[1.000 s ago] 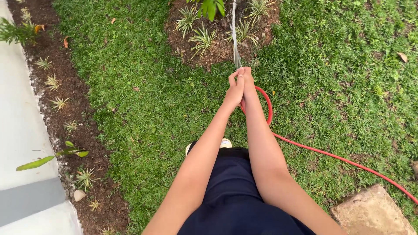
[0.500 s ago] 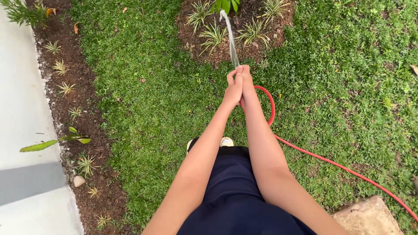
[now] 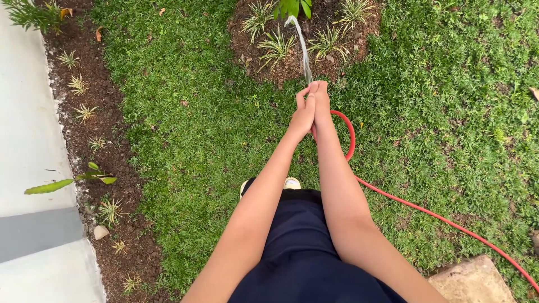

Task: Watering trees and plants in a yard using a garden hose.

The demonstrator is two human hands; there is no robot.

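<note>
Both hands are pressed together in front of the body, out over the lawn (image 3: 185, 140). The left hand (image 3: 303, 112) and the right hand (image 3: 321, 104) are closed side by side around the end of a red hose (image 3: 393, 193), fingers wrapped tight and fingertips meeting at the far end. The nozzle itself is hidden inside the grip. From between the fingertips a thin stream of water (image 3: 302, 47) shoots away toward the far side, arching into a round bed of dark soil (image 3: 292, 64). That bed holds several small striped, grass-like plants (image 3: 275, 47) and a broader-leaved green plant (image 3: 292, 7) at the top edge, where the stream lands.

The hose curls out from under the right hand, loops to the right beside the wrist, then runs across the grass toward the near right corner, passing just beside a flat stone slab (image 3: 474, 280). Along the left side, a strip of bare soil with small seedlings (image 3: 84, 112) borders a pale paved path (image 3: 25, 140). Below the arms, dark shorts (image 3: 297, 252) and the toe of a light shoe (image 3: 291, 183) show.
</note>
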